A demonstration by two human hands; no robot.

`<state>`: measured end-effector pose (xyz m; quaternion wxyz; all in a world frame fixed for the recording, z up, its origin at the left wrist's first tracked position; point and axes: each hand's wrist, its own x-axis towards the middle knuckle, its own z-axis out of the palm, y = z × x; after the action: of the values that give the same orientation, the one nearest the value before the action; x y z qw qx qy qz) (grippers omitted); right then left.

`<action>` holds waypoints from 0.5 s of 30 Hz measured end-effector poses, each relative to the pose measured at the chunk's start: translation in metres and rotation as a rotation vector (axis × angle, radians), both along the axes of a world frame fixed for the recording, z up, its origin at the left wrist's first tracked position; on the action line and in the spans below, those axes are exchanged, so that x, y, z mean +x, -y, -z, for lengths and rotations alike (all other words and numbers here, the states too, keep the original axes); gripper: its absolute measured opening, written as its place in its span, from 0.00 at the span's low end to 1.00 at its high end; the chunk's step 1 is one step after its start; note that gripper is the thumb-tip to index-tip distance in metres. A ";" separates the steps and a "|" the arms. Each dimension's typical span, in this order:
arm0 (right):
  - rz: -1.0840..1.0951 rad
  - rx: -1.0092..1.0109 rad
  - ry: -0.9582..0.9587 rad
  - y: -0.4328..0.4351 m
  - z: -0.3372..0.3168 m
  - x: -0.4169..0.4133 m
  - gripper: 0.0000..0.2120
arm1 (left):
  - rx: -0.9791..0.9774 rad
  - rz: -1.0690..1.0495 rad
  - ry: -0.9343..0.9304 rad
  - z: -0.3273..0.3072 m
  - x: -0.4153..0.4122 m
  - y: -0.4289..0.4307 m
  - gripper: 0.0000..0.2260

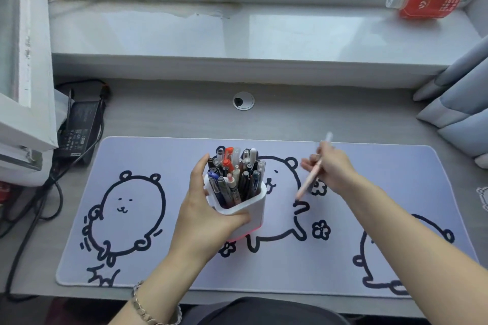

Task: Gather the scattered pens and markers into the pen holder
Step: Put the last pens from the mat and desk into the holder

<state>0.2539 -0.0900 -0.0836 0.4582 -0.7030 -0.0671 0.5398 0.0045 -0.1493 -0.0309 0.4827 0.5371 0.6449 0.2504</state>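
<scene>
A white pen holder [253, 212] stands tilted on the lilac desk mat [158, 155], packed with several pens and markers [235, 174]. My left hand [208, 208] wraps around the holder's left side and front. To the right of it, my right hand [330, 169] is raised above the mat and grips a pale pink pen [307, 183]. That pen is blurred, its white end pointing up and away, its lower end slanting down toward the holder. No loose pens show on the mat.
A black power adapter [78, 132] with cables lies at the desk's left. A red drink bottle [427, 0] lies on the windowsill. A grey curtain [462, 103] hangs at the right. A cable grommet [243, 101] sits behind the mat.
</scene>
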 end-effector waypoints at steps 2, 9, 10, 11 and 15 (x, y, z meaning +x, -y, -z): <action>0.172 0.029 -0.254 0.017 -0.015 0.015 0.16 | -0.003 0.004 -0.006 -0.002 0.002 0.001 0.47; 0.032 0.296 0.144 0.066 -0.086 -0.004 0.19 | -0.033 0.073 -0.040 -0.009 0.014 0.003 0.46; -0.014 0.382 0.227 0.071 -0.098 -0.013 0.20 | -0.032 0.084 -0.049 -0.011 0.017 0.003 0.45; -0.063 0.472 0.316 0.076 -0.109 -0.023 0.20 | -0.032 0.091 -0.056 -0.013 0.020 0.003 0.45; -0.376 0.739 0.738 0.084 -0.124 -0.064 0.15 | 0.006 0.114 -0.035 -0.019 0.033 0.006 0.45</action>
<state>0.1896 -0.1743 0.0402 0.5162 -0.6139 -0.5324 0.2706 0.0379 -0.1549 -0.0122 0.4831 0.5786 0.6209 0.2151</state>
